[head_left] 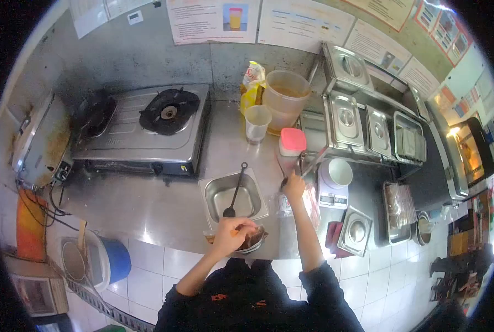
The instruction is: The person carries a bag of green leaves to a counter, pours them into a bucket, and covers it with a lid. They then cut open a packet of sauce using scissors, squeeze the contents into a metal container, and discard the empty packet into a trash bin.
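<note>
My left hand [233,237] is closed at the near edge of the counter, its fingers pinching a plastic bag [256,238] with dark brown contents. Under the bag, a pale round rim [251,250] partly shows. Just beyond that hand, a black long-handled spoon [237,191] leans in a square steel pan [208,193]. My right hand [294,187] reaches farther forward, fingers closed around something dark [284,184] that I cannot make out. A tub with a pink lid [293,140] stands just past it, and clear plastic packaging [284,205] lies beside the wrist.
A two-burner gas stove [128,133] occupies the left counter. A clear cup [257,123], large plastic pitcher [286,99] and yellow bag [251,94] stand at the back. Right are a scale [333,195] bearing a white bowl [338,172], and lidded steel pans [346,119].
</note>
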The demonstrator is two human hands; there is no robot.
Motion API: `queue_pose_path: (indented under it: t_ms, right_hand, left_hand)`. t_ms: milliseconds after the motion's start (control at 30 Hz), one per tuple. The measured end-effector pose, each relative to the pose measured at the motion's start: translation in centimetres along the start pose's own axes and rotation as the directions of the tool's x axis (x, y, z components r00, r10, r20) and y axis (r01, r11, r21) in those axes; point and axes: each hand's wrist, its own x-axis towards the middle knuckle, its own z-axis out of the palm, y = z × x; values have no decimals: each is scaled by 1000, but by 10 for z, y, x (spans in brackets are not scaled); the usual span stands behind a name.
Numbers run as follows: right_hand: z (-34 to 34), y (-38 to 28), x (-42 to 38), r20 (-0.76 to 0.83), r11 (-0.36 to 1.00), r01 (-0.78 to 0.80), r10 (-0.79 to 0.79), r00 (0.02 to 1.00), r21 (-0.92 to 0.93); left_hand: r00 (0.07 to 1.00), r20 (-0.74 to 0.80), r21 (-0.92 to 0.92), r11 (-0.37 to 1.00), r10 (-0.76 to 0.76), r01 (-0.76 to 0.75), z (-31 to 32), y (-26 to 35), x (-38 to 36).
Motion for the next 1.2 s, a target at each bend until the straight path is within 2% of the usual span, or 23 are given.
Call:
queue_pose_path:
  t_ms: [67, 100, 167, 200, 233, 267, 300, 367, 400, 467, 500, 567, 633, 700, 800, 1000, 1033, 1067, 1100, 1167, 1200]
  right_hand:
    - [-2, -1, 7, 40, 997, -73, 72, 997, 4]
    - [-6, 0, 7, 42, 997, -82, 82, 996, 3]
    - [-17, 6, 5, -68, 969, -67, 85, 994, 239]
    - [-34, 5, 9, 89, 949, -171, 153, 984, 266]
    - [-34, 20, 10, 91, 949, -172, 153, 984, 266]
    - [-35, 37, 11, 145, 768, -106, 18, 989, 631]
    - [-34, 46, 11, 139, 450, -67, -130, 982, 891]
    - [-94, 30, -13, 327, 255, -254, -309, 893, 933]
    - [-117, 22, -25, 329, 255, -255, -314, 891, 933]
    - [-149, 11, -45, 481, 479, -196, -597, 641, 856]
    - [-156, 5, -51, 491, 546, -61, -693, 528, 836]
    - [-151, 1, -63, 511, 544, -47, -750, 420, 838]
    - [-152, -6, -65, 533, 557, -65, -744, 403, 828]
    - [-154, -12, -67, 553, 568, -85, -738, 386, 818]
    - [-157, -18, -66, 542, 550, -99, -747, 386, 829]
    - [-160, -7, -72, 542, 566, -59, -748, 382, 822]
    - [-160, -3, -75, 560, 559, -129, -730, 392, 819]
    - [-160, 1, -79, 578, 549, -199, -711, 401, 812]
    - [-162, 4, -84, 579, 550, -200, -707, 406, 811]
    - [-169, 11, -95, 599, 524, -292, -668, 442, 800]
    - [-172, 13, -102, 547, 506, -227, -684, 482, 832]
  left_hand:
    - [999, -35, -132, 991, -15, 10, -3, -22, 4]
    - [1000, -26, -132, 991, -18, 14, -7, -24, 4]
    - [993, -85, -99, 991, 77, -85, -14, -26, 7]
    - [994, -84, -100, 991, 76, -84, -15, -27, 8]
    - [993, -94, -104, 991, 70, -80, -17, -28, 9]
    - [992, -107, -107, 991, 64, -76, -18, -29, 9]
    - [991, -122, -110, 991, 59, -73, -19, -30, 10]
    - [991, -126, -183, 981, 43, -65, -19, -35, 10]
    - [992, -124, -255, 965, 29, -60, -20, -39, 11]
    - [992, -124, -300, 953, -5, -32, -18, -50, 12]
    - [993, -117, -343, 939, -35, -8, -19, -50, 13]
    - [986, -155, -328, 945, -54, 0, -17, -48, 12]
    - [979, -191, -310, 951, -74, 11, -16, -45, 13]
    - [969, -201, -276, 957, -145, 86, -15, -44, 12]
    - [971, -179, -353, 932, -156, 85, -12, -41, 11]
    - [968, -156, -289, 946, -195, 144, -2, -9, 4]
    - [969, -152, -289, 946, -194, 144, 2, -9, 4]
    - [976, -207, -226, 974, -62, 14, 6, -10, 2]
    - [965, -252, -156, 981, 73, -115, 10, -9, 0]
    - [965, -251, -184, 974, 82, -131, 23, -4, -9]
    - [963, -256, -209, 967, 89, -145, 28, -1, -12]
